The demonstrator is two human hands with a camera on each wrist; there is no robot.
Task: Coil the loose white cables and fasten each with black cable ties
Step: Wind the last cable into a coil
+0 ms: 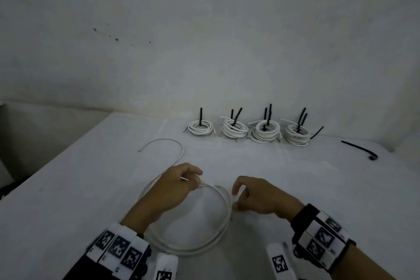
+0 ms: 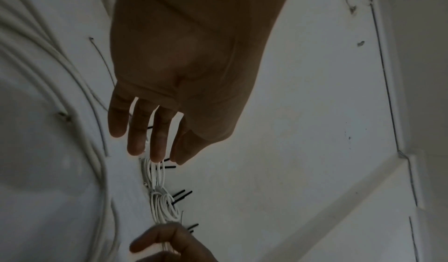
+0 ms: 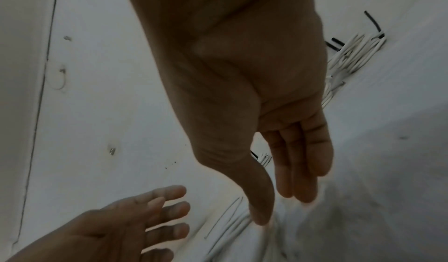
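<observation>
A loose white cable (image 1: 223,229) lies in a wide loop of two or three turns on the white table, its free tail (image 1: 179,145) curving off to the back left. My left hand (image 1: 193,177) is over the loop's far edge with a short cable end by its fingertips. In the left wrist view the left hand's fingers (image 2: 155,151) are straight and hold nothing beside the cable (image 2: 97,161). My right hand (image 1: 236,198) is at the loop's right side. Its thumb and fingers (image 3: 278,208) are extended, the thumb tip down at the cable (image 3: 232,233).
Several coiled white bundles (image 1: 263,133) with upright black ties stand in a row at the table's back by the wall. A loose black cable tie (image 1: 361,150) lies at the back right. The table's left edge (image 1: 56,161) runs diagonally.
</observation>
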